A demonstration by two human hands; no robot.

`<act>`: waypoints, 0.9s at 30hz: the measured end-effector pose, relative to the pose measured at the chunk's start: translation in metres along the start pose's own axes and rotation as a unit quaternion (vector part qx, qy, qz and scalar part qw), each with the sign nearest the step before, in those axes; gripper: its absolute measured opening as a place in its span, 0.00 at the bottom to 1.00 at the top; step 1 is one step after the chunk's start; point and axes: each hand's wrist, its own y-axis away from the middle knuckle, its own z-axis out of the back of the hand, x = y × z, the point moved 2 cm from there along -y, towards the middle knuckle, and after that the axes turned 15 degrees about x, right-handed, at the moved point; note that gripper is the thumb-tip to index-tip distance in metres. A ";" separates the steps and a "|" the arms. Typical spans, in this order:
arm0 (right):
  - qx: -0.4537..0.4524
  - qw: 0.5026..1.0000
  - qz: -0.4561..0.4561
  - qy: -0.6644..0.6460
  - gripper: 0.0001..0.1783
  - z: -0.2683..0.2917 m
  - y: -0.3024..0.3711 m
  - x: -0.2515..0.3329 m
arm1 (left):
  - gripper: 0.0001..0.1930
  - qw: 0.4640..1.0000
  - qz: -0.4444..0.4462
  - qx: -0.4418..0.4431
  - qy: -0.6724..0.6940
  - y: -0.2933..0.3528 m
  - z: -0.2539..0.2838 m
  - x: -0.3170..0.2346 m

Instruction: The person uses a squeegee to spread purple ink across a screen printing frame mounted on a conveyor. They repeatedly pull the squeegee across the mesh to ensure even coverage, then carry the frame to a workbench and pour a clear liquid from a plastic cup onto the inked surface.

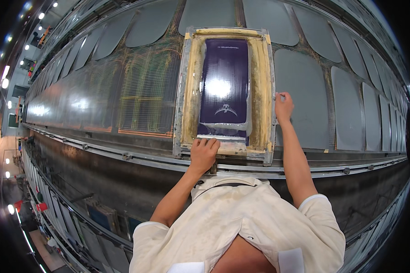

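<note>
In front of me a screen printing frame (261,91) with worn, tape-covered edges lies across a long table. Its mesh window (224,63) looks dark purple and glossy, with a pale emblem near its lower end. Wet-looking ink residue runs along the window's borders. At the frame's near end my left hand (204,154) is closed over the left part of a squeegee (232,144), a pale flat bar lying crosswise. My right hand (284,106) has its fingers curled against the frame's right side rail, gripping it.
Grey flat panels (300,91) with rounded corners line the table on the right and along the far side. To the left, the table top (146,93) shows orange and green grid lines. A metal rail (123,155) with small fittings follows the near edge.
</note>
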 end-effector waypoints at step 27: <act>-0.020 0.999 0.007 -0.040 0.11 0.008 0.013 0.014 | 0.17 0.992 -0.016 0.113 -0.045 -0.414 0.055 0.192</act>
